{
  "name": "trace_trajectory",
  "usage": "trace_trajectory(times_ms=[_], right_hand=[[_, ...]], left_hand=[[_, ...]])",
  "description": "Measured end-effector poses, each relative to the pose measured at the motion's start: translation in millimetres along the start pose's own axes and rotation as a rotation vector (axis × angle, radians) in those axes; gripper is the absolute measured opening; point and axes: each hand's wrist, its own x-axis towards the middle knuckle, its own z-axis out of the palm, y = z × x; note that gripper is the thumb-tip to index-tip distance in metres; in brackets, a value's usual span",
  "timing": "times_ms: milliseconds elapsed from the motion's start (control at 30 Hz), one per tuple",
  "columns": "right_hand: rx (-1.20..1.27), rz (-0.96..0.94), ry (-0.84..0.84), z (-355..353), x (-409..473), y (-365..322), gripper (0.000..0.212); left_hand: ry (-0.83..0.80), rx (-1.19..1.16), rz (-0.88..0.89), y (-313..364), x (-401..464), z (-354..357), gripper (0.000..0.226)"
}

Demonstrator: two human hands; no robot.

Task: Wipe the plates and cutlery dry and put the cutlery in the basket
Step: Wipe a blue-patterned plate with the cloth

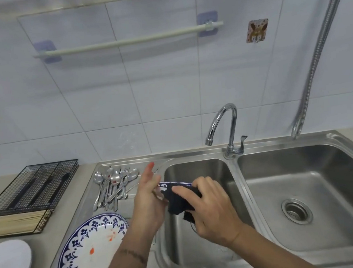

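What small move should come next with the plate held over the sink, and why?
Probably keep rubbing the dark cloth along the held plate: the right hand presses it there while the left hand steadies the plate edge-on.

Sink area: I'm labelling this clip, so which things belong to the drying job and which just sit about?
Job: held plate, dark cloth, patterned plate, white plate, spoons and forks, wire basket.
Idle: faucet, towel rail, wall hook, chopsticks.

Beige countertop (58,223) with steel sink unit (242,149) set in, black wire basket (30,185) and white plate (8,265) on the counter, drainboard (132,203) – heap of spoons and forks (114,187), blue-patterned plate (89,250).
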Motion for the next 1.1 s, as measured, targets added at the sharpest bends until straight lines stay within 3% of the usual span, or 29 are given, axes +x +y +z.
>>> trace_trajectory(times_ms=[167, 267, 400, 567, 633, 800, 967, 1100], right_hand=[[0.208, -0.011, -0.125, 8, -9, 7, 0.064], [0.482, 0.134, -0.203, 10, -14, 11, 0.053], [0.625, 0.350, -0.190, 11, -16, 11, 0.047], [0.530, 0.445, -0.084, 12, 4, -6, 0.042], [0.457, 0.439, -0.142, 15, 9, -18, 0.042], [-0.012, 0.300, -0.338, 35, -1, -46, 0.049], [-0.067, 0.364, -0.436, 53, 1, -72, 0.061], [0.041, 0.224, -0.479, 77, 22, -102, 0.063]], left_hand=[[0.202, -0.001, -0.016, 4, 6, 5, 0.083], [0.252, -0.050, 0.003, 4, 8, -8, 0.088], [0.213, -0.108, -0.018, 3, 3, -25, 0.088], [0.130, -0.084, -0.034, -2, -8, -29, 0.082], [0.110, -0.091, -0.041, -1, -13, -30, 0.079], [0.095, -0.141, -0.039, 2, -25, -47, 0.076], [0.107, -0.127, -0.048, 12, -35, -82, 0.073], [0.083, -0.144, -0.039, 27, -36, -118, 0.069]])
